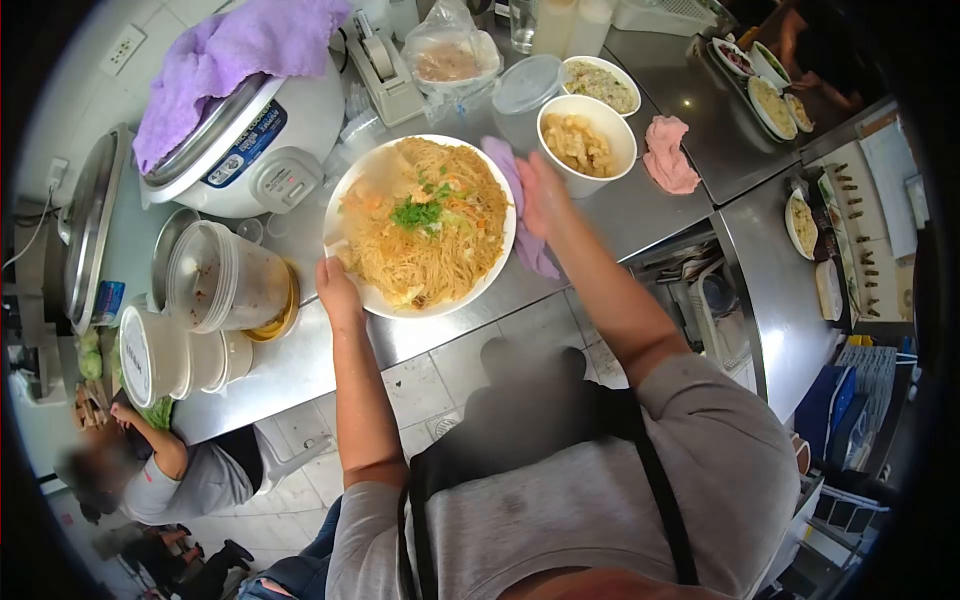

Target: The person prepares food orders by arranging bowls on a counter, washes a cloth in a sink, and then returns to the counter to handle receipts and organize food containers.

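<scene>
The plate (350,190) is white, heaped with golden-yellow noodles (425,230) flecked with orange shreds and topped with bright green herbs (415,213). A lilac cloth (528,245) shows beside it, a larger purple cloth (235,55) lies over the white rice cooker (270,150) with its dark blue label, and a pink cloth (667,153) rests on the grey steel counter (690,100). The white cup (587,142) holds pale beige food, and the person's sleeves (720,420) are grey with black straps.

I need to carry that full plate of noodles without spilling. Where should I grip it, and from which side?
Probably by the bare white rim of the plate of noodles, from two opposite sides. The noodles are heaped in the middle, leaving only the edge clear. The left hand already holds the near-left rim; the right hand, with a purple cloth, is at the far-right rim.
</scene>
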`<state>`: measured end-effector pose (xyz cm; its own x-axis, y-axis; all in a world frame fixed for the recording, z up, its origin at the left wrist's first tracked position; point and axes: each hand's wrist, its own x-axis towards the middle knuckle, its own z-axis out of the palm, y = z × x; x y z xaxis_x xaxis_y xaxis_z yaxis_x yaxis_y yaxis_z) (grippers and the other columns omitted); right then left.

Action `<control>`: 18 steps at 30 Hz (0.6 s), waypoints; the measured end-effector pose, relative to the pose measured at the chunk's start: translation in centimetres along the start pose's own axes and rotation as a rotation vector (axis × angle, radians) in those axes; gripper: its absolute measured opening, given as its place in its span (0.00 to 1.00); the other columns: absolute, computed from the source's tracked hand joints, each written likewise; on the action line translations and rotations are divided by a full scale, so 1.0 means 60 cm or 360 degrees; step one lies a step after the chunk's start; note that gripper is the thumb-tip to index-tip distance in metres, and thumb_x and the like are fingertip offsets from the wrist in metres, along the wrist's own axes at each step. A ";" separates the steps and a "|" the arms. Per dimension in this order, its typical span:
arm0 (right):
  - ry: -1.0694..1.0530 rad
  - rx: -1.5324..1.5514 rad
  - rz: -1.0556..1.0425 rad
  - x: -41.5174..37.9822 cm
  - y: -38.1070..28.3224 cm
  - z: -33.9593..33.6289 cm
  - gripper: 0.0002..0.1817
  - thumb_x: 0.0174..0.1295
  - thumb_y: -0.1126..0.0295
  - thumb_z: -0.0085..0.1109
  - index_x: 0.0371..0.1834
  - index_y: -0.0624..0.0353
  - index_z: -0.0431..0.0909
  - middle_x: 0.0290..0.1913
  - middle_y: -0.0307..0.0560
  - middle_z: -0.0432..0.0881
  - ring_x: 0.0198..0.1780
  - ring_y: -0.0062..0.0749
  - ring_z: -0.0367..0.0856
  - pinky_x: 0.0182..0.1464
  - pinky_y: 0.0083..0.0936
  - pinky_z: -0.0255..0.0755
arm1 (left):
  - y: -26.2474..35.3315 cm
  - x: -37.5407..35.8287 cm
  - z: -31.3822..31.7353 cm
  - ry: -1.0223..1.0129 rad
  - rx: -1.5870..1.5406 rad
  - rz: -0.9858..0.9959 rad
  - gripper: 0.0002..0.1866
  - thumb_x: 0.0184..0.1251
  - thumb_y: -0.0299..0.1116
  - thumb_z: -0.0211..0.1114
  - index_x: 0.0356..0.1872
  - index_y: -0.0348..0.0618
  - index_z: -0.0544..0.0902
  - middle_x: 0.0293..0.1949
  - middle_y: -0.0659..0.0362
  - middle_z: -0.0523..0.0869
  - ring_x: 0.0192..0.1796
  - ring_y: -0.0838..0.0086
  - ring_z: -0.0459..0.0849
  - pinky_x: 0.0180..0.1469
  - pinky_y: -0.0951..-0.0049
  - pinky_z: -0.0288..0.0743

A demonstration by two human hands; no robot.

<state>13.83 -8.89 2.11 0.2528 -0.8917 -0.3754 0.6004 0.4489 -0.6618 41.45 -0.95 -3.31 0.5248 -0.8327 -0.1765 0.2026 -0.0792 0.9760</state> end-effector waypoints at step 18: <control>0.0160 0.0402 0.0060 -0.095 0.106 -0.076 0.22 0.60 0.53 0.39 0.44 0.61 0.71 0.44 0.45 0.75 0.45 0.27 0.73 0.50 0.23 0.65 | 0.030 0.027 -0.014 -0.0802 -0.0479 -0.0320 0.27 0.61 0.53 0.41 0.51 0.41 0.66 0.51 0.52 0.70 0.53 0.64 0.70 0.54 0.65 0.63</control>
<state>12.74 -0.72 -2.91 0.2093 -0.8588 -0.4677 0.7657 0.4414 -0.4679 43.34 -1.96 -1.97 0.0118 -0.9798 -0.1996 0.5199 -0.1645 0.8383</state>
